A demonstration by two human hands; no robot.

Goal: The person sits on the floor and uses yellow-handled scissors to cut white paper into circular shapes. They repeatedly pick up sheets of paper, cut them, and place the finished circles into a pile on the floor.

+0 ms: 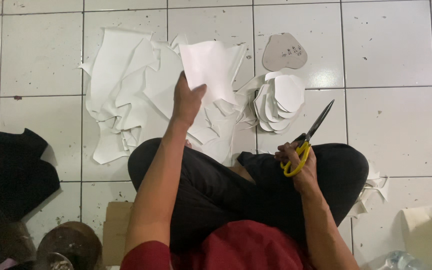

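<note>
White sheet (211, 62) is up off the scrap pile (126, 95), pinched in the left hand (187, 100), right hand (301, 162) gripping yellow-handled scissors (307, 137) over the knee, so cutting looks next, needing sheet brought to blades.

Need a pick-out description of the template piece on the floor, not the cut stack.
Start at the white tiled floor, beyond the big heap of white scraps. Just past the neat stack of white cut pieces lies the template, alone. It is the only grey-brown rounded piece, with handwriting on it.
</note>
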